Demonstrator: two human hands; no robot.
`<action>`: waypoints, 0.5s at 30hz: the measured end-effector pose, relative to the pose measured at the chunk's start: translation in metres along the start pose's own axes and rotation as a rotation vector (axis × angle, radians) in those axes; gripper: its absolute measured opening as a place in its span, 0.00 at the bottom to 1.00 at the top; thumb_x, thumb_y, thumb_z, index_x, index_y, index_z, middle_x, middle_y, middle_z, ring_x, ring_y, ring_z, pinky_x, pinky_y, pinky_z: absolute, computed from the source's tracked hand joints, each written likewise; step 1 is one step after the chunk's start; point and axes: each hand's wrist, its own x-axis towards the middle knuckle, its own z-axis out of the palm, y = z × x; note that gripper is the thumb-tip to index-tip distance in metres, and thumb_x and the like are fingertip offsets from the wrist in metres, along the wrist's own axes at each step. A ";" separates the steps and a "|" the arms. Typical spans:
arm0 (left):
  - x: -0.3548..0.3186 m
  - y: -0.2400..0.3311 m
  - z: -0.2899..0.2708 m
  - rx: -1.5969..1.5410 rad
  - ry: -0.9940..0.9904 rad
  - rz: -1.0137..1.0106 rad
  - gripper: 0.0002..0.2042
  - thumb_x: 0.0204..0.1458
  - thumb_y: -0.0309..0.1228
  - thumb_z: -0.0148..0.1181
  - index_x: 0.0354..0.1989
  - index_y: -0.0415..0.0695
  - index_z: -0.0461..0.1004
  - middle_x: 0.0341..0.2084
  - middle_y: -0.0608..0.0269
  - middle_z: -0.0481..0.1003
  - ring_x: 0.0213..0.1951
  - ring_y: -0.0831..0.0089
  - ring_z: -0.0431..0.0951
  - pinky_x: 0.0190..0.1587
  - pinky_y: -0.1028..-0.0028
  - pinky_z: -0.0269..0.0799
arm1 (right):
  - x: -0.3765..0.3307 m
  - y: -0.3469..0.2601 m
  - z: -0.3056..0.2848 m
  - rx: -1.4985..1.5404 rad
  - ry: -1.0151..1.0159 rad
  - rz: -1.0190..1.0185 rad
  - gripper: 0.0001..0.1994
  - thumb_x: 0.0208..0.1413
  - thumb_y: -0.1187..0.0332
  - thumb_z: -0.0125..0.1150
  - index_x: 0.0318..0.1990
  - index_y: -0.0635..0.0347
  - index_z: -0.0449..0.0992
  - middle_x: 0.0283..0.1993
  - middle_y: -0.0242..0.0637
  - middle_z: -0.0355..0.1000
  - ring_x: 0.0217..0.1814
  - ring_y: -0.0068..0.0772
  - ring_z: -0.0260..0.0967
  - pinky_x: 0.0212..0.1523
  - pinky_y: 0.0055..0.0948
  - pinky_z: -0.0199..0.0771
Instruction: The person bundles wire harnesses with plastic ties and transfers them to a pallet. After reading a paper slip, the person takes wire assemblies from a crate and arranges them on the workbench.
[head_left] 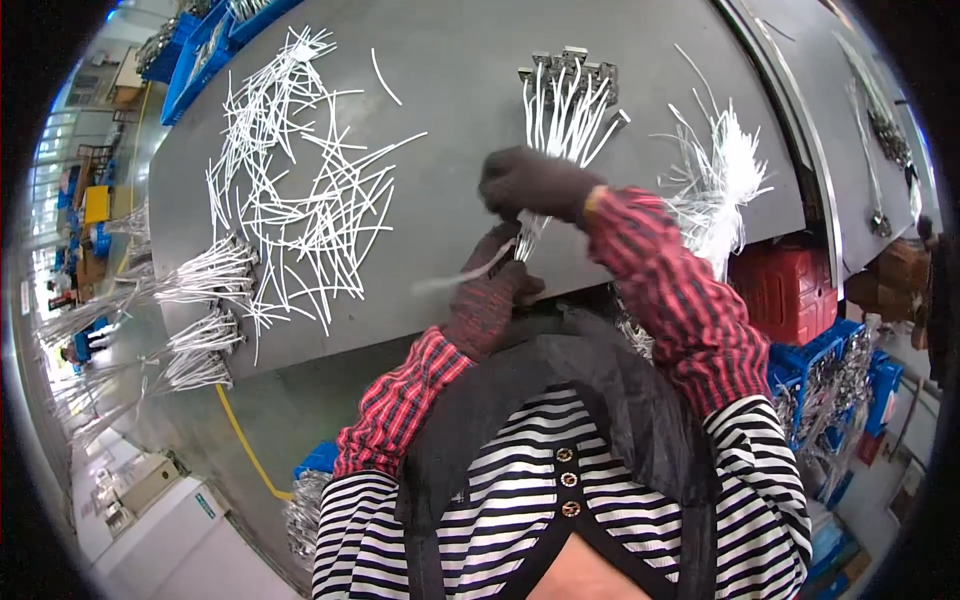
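A bundle of white wires (566, 120) with dark metal end pieces lies on the grey table, its ends pointing away from me. My left hand (488, 290), in a dark glove, is closed around the near part of this bundle. A loose white strip (478, 272), smeared by motion, sticks out leftward at that hand. Just beyond it my right hand (535, 184), also gloved, is held over the middle of the bundle with its fingers curled in. What those fingers hold, if anything, is hidden.
Loose white ties (300, 190) are spread over the left of the grey table (450, 70). Clear plastic strips (725, 185) are heaped at right, above a red crate (787, 290). Wire bundles (205, 275) overhang the left edge. Blue bins (200, 60) stand at far left.
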 end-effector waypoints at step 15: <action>0.011 0.022 -0.018 -0.052 -0.280 -0.378 0.19 0.55 0.32 0.58 0.55 0.42 0.73 0.36 0.69 0.76 0.31 0.74 0.78 0.34 0.74 0.75 | -0.077 0.083 0.074 0.871 0.390 0.052 0.04 0.56 0.72 0.55 0.35 0.63 0.75 0.43 0.35 0.71 0.30 0.26 0.67 0.31 0.28 0.71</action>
